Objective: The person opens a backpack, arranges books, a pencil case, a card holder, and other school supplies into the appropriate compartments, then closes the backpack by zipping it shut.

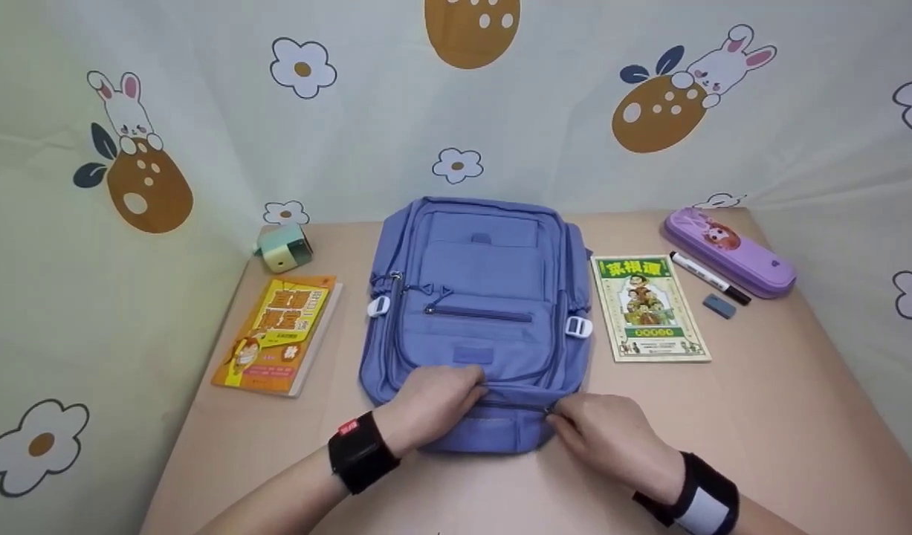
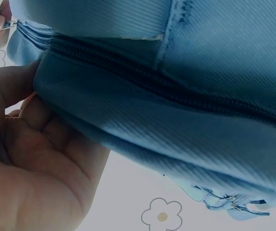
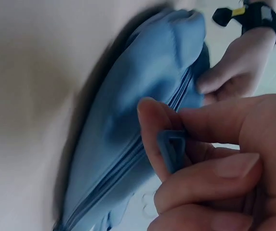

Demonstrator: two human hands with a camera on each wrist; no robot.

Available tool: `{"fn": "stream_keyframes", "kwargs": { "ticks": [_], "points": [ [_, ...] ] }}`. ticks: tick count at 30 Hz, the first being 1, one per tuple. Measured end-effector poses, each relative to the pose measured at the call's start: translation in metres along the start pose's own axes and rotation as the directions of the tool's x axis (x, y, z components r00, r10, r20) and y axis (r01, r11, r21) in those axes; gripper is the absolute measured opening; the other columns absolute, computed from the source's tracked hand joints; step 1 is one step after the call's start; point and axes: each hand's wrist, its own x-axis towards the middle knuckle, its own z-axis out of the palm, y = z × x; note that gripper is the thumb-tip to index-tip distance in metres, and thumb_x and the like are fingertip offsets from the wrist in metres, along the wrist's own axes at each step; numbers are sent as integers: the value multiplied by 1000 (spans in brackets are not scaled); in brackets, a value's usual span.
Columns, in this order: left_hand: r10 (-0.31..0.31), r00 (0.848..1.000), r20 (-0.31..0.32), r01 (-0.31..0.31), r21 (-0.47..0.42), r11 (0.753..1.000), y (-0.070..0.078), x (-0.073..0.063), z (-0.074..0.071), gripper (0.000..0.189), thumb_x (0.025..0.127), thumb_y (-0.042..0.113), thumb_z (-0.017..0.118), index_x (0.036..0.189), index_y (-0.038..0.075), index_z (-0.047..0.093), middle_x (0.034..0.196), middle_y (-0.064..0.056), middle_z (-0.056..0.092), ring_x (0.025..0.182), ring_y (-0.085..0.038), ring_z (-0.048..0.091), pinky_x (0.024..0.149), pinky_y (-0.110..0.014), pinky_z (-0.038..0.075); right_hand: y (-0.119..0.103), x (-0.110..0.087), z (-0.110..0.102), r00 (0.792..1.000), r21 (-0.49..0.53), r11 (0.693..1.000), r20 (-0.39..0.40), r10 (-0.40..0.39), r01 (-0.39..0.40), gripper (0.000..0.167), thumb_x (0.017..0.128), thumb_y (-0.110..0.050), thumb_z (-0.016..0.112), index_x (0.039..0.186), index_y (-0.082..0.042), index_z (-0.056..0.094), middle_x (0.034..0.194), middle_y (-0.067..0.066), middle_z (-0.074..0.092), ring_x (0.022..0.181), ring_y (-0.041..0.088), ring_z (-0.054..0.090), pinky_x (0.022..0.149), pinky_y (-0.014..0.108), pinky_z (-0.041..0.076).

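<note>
Blue backpack (image 1: 482,271) lies flat mid-table, pocket side up, long axis running away from the person. Zipper (image 1: 511,406) crosses its near end, between the two hands. Slider sits at the right-hand stretch of that zipper; the blue loop-shaped pull tab (image 3: 172,148) shows in the right wrist view.

Right hand (image 1: 615,431): at the near right corner, fingers curled, pull tab pinched between them.

Left hand (image 1: 441,401): near end, left of the right hand and apart from it. Thumb and curled fingers pinch the bag's fabric next to the zipper, thumb on one side, fingers on the other.

Bag hardware: white buckle (image 1: 378,306) on the left side, another on the right. Short front-pocket zipper (image 1: 482,313) runs crosswise around mid-bag.

Left of bag: orange book (image 1: 277,334), cover up, tilted; green and cream boxy item (image 1: 285,249) just beyond it.

Right of bag: green-and-cream book (image 1: 649,312), cover up, just beside the bag. Past it, blue-gray eraser (image 1: 719,306), then black-and-white marker (image 1: 708,277) alongside purple case (image 1: 727,253) at the far right corner.

Black band on each wrist. Table (image 1: 768,438) is pinkish-beige; pale backdrop (image 1: 374,126) with rabbits and flowers hangs around it.
</note>
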Motion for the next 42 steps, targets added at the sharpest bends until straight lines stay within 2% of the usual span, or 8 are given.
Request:
{"fn": "stream_keyframes", "kwargs": {
  "ticks": [5,10,15,22,26,29,33,42],
  "points": [
    [19,999,-29,-19,5,1000,1,2,3,14,101,25,65,91,15,65,71,5,62,61,-16,61,51,-34,50,-19,11,7,995,-3,996,-40,-92,92,23,94,-24,72,75,-21,60,64,-11,53,54,11,53,46,30,40],
    [42,999,-30,-43,-21,999,-2,-3,1,12,100,28,67,101,16,68,81,5,69,70,-15,67,58,-34,54,-20,15,9,995,-30,996,-45,-91,90,26,93,-25,73,73,-22,57,62,-13,48,54,11,52,45,31,39],
    [86,996,-7,-87,-70,994,-14,-22,-8,30,95,26,73,120,12,67,109,-1,73,97,-18,70,83,-37,58,-17,13,11,996,-27,997,-41,-77,76,29,93,-27,73,70,-24,55,62,-15,45,52,9,49,44,30,38],
    [64,998,-21,-66,-74,995,-45,-52,-20,35,92,22,76,124,11,69,129,-8,68,123,-26,62,103,-44,50,-14,12,9,997,-8,998,-41,-62,62,29,94,-28,73,70,-25,57,60,-15,47,52,9,51,45,30,38],
    [49,996,-68,-52,-39,998,-58,-55,-17,23,96,22,72,117,11,73,124,-7,72,118,-26,66,98,-44,54,-13,13,8,997,-1,998,-41,-60,60,29,94,-28,73,70,-25,58,59,-16,47,52,8,49,45,30,38],
    [35,994,-104,-38,-19,999,-59,-50,-13,14,99,21,69,110,13,74,106,-2,75,98,-20,72,83,-39,59,-14,14,7,998,4,998,-33,-58,59,29,94,-27,72,69,-25,57,59,-16,45,51,7,48,45,29,37],
    [26,992,-124,-24,21,999,-55,-44,-11,5,100,19,66,99,16,69,85,5,70,75,-13,68,65,-34,56,-17,15,7,998,-6,999,-25,-54,54,32,94,-27,72,68,-24,54,58,-15,43,50,8,47,44,29,36],
    [28,988,-153,-22,36,999,-52,-44,-9,5,100,19,67,95,16,68,80,5,69,71,-14,68,62,-34,55,-42,28,12,984,-53,986,-74,-162,159,28,94,-27,72,71,-21,58,57,-11,51,50,13,52,43,32,37]
  ]
}}
